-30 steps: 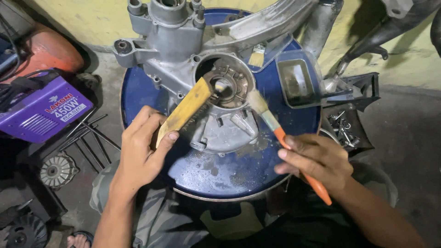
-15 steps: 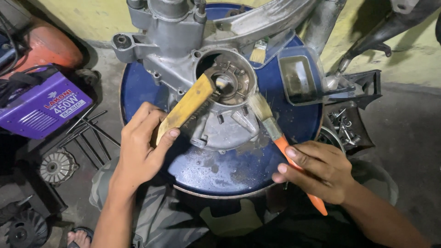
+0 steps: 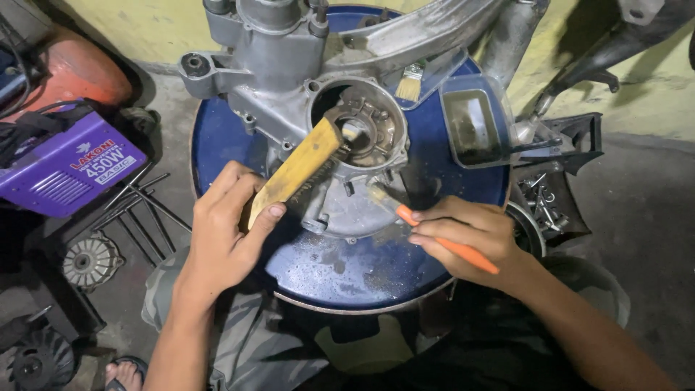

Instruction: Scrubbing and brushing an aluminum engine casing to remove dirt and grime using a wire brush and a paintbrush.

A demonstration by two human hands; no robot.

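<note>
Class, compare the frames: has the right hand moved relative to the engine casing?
Yes. The right hand with its orange-handled brush has moved closer to the engine casing.

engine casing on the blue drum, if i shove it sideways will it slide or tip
The engine casing looks like thick cast metal, so probably heavy and stiff. It lies broad and low on the blue drum top, so tipping seems unlikely. The top looks wet or oily, so it may slide once pushed; the left hand and right hand hold only brushes.
</note>
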